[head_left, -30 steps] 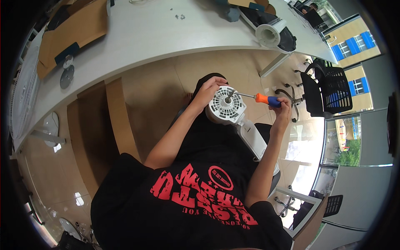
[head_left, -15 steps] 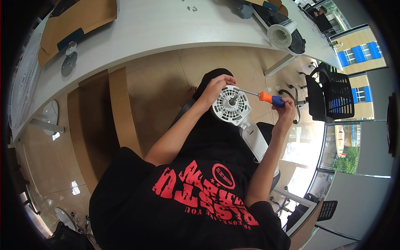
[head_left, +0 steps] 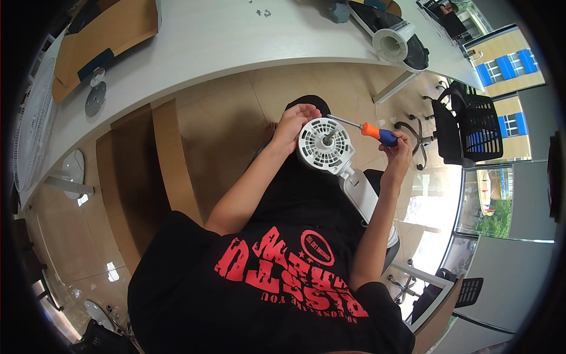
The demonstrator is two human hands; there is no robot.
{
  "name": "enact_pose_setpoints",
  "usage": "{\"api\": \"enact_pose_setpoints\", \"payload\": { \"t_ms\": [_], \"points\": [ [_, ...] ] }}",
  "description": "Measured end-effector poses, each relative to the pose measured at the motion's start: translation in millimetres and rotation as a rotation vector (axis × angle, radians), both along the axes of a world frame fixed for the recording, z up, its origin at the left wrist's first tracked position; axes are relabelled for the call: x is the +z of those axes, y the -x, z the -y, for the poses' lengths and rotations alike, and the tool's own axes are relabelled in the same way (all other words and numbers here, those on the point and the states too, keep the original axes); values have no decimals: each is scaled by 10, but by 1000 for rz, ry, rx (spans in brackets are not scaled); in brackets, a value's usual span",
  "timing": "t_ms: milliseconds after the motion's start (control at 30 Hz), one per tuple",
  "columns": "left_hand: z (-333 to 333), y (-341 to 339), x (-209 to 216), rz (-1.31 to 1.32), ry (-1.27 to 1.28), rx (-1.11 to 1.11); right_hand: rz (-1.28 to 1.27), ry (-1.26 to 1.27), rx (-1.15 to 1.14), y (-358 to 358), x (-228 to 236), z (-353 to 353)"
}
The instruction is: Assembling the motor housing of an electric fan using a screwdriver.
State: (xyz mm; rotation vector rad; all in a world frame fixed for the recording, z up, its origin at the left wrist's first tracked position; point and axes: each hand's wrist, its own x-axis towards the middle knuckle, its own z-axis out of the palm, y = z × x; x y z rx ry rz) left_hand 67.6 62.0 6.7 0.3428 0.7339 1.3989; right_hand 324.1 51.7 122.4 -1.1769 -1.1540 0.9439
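A white electric fan's motor head (head_left: pixel 325 158) rests at my lap, with round slotted vents and a metal shaft sticking out of its middle. Its white neck and stand (head_left: pixel 359 192) run down toward my right forearm. My left hand (head_left: pixel 290 128) is closed against the head's upper left side, fingers bent over the rim; the fingertips are partly hidden. In my right hand (head_left: pixel 398 156) is a screwdriver (head_left: pixel 377 133) with an orange and blue handle, gripped at the blue end. Its metal shank points left, and the tip is at the head's top edge, close to my left fingers.
A white table (head_left: pixel 236 35) curves across the front. On it lie an open cardboard box (head_left: pixel 106 44), a white fan grille (head_left: pixel 38 127), small metal parts (head_left: pixel 263 12) and a white tubular part (head_left: pixel 390 46). A brown carton (head_left: pixel 177 159) stands left; a black chair (head_left: pixel 471 127) stands right.
My right hand and the screwdriver have shifted slightly left. My left fingers have moved a little along the head's rim, and the view has shifted slightly.
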Motion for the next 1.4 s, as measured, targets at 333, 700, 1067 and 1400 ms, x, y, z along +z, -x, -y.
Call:
{"api": "enact_pose_setpoints", "payload": {
  "t_ms": [333, 700, 1067, 1400],
  "points": [
    [-40, 21, -92, 409, 86, 185, -43, 32, 12, 202, -244, -10],
    [-67, 166, 5, 620, -49, 364, -197, 90, -14, 335, -538, 90],
    [23, 151, 156, 253, -381, 366, -76, -2, 47, 500, -472, 303],
    [16, 167, 126, 118, -416, 318, -56, -9, 68, 494, -494, 297]
  ]
}}
